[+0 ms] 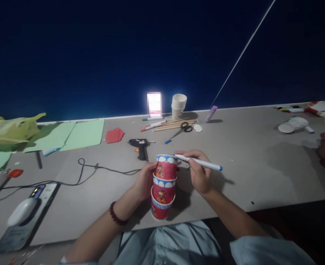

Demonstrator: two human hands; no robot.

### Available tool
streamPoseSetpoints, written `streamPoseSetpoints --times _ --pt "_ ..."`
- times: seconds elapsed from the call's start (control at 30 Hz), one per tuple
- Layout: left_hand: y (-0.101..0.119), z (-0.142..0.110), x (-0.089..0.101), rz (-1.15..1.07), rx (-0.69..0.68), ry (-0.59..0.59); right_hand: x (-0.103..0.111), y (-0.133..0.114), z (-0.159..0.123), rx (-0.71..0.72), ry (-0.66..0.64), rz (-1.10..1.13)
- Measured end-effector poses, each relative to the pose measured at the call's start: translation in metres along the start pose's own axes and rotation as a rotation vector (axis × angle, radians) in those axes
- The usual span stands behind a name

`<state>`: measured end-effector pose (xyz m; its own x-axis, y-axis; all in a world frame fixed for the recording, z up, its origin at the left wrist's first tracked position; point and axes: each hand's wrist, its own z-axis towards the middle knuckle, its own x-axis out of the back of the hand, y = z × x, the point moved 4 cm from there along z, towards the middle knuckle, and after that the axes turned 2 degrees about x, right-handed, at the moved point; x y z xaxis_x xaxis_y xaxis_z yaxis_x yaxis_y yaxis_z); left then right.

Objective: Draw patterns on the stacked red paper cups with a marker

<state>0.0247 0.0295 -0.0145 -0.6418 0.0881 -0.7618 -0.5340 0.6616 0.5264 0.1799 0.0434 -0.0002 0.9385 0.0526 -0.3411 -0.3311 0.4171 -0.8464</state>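
Over my feed I saw a grey bench (245,140), its back edge along a deep-blue wall (96,55), darker above, brighter low down; a pale line (244,51) slanted toward that edge.

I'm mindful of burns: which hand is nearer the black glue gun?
Left. The left hand, on the red cups, is just this side of the glue gun; the right hand, holding a marker, is farther rightward.

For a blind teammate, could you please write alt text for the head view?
A left hand holds three stacked red cups while the right hand holds a marker near the top rim. Beyond are a glue gun, scissors and white cups.
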Motion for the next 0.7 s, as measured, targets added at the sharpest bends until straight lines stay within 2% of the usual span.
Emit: streamPoseSetpoints --times 0.13,0.33,0.7 --pt "-0.0009 0.0 -0.0001 -0.054 0.003 0.043 -0.0004 0.0003 -0.0002 -0.011 -0.006 0.019" --pt "0.0004 -0.0003 -0.0006 -0.049 -0.007 0.108 -0.0028 -0.005 -0.0006 0.061 -0.072 -0.009" --pt "0.0003 0.0005 0.0023 -0.045 -0.027 0.097 -0.0034 -0.0065 -0.0012 0.143 -0.077 -0.045"
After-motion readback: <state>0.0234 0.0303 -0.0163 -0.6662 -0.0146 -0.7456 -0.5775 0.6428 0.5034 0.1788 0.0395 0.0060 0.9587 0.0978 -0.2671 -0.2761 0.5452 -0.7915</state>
